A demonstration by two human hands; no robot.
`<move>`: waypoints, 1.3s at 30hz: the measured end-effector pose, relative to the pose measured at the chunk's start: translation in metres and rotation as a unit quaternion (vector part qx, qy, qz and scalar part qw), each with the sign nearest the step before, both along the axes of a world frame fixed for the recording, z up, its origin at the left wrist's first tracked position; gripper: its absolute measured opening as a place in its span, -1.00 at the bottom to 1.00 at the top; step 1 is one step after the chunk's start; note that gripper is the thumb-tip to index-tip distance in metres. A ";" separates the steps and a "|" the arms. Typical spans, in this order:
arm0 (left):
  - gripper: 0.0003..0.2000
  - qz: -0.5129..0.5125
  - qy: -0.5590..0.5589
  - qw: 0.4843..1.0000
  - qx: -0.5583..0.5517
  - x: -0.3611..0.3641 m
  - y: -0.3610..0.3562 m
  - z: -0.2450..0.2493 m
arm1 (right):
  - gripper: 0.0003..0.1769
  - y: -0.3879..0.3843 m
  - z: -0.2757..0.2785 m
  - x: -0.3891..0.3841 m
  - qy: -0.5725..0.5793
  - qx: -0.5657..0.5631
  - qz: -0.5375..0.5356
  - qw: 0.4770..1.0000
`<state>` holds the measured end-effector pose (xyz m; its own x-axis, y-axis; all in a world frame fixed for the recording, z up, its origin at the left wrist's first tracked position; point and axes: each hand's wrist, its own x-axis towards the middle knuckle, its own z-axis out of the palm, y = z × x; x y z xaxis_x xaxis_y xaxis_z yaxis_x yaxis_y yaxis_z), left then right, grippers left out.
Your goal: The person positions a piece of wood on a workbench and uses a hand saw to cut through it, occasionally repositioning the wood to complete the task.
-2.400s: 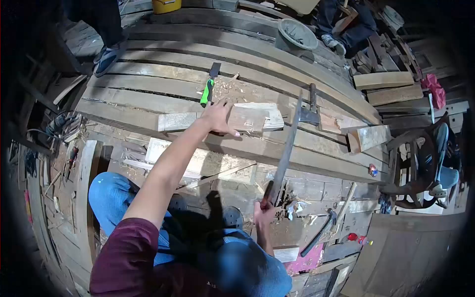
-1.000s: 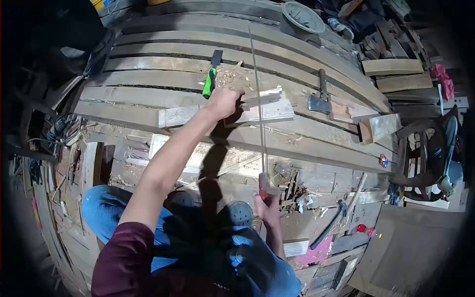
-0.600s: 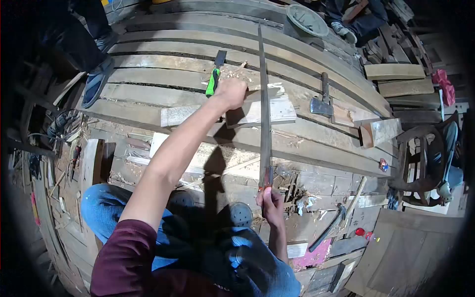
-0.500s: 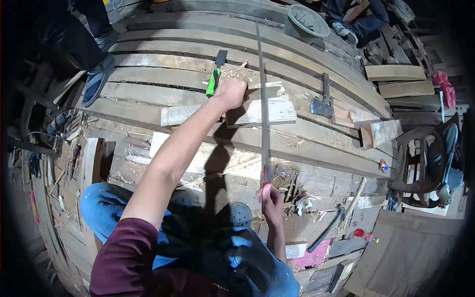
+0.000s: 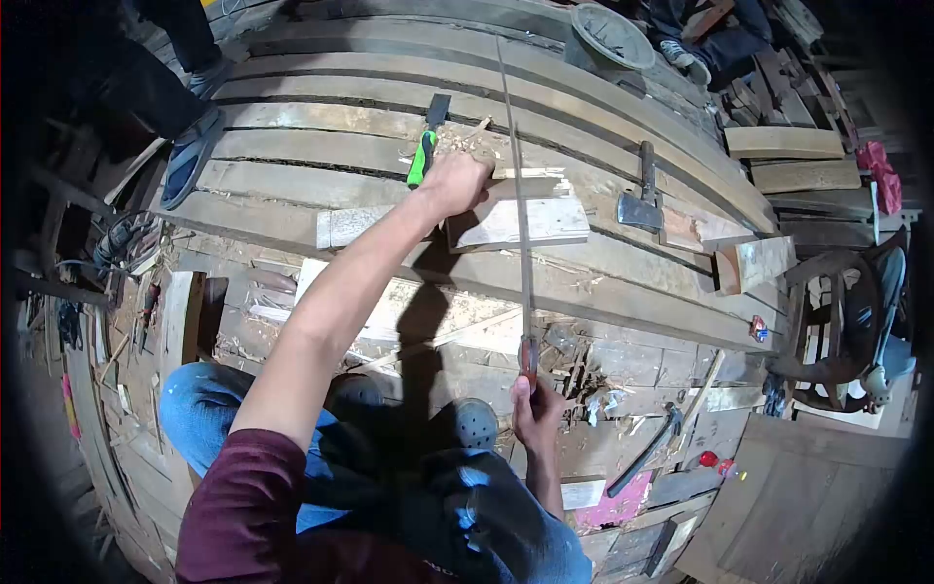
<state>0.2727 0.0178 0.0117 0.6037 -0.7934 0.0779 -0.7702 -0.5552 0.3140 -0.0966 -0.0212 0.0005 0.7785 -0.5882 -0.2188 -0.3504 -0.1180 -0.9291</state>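
Note:
My right hand (image 5: 538,409) is wrapped round the reddish-brown handle of a handsaw (image 5: 525,282). Seen almost edge-on, its long blade runs away from me across a pale wooden block (image 5: 556,222), near the block's right part. My left hand (image 5: 457,183) is closed in a fist at the left of the block and bears down on it; its fingertips are hidden. Beside that hand lies a chisel with a green and black handle (image 5: 421,159). Wood chips (image 5: 477,141) are scattered just beyond. Another short piece of wood (image 5: 342,228) lies under my left forearm.
A hatchet (image 5: 640,200) and wood offcuts (image 5: 754,263) lie on the slatted planks to the right. A bucket (image 5: 608,39) stands at the far side. A hammer (image 5: 647,448) is on the floor at the right. Another person's sandalled foot (image 5: 193,161) is at the upper left.
The saw and my right hand have come slightly toward me, with the handle shifted a little right. My left hand stays on the block. The whole view has shifted slightly.

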 end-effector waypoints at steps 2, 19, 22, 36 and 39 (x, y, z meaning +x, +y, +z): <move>-0.75 0.001 -0.005 1.000 0.008 0.000 0.000 0.000 | -0.61 0.001 -0.007 0.001 0.016 0.002 -0.002 1.000; -0.80 -0.029 -0.048 0.998 -0.041 0.001 0.002 -0.012 | -0.50 0.001 -0.009 0.002 0.001 0.095 -0.002 0.996; -0.80 -0.041 -0.009 0.997 -0.058 0.005 0.004 -0.013 | -0.51 -0.002 -0.002 0.008 0.031 0.082 0.013 0.996; -0.78 -0.025 0.002 1.000 0.012 0.011 -0.003 -0.014 | -0.48 0.001 0.023 0.006 0.091 0.101 -0.025 0.990; -0.77 -0.018 0.010 0.999 0.030 0.014 -0.006 -0.013 | -0.49 0.004 0.004 -0.002 0.056 0.074 0.001 0.996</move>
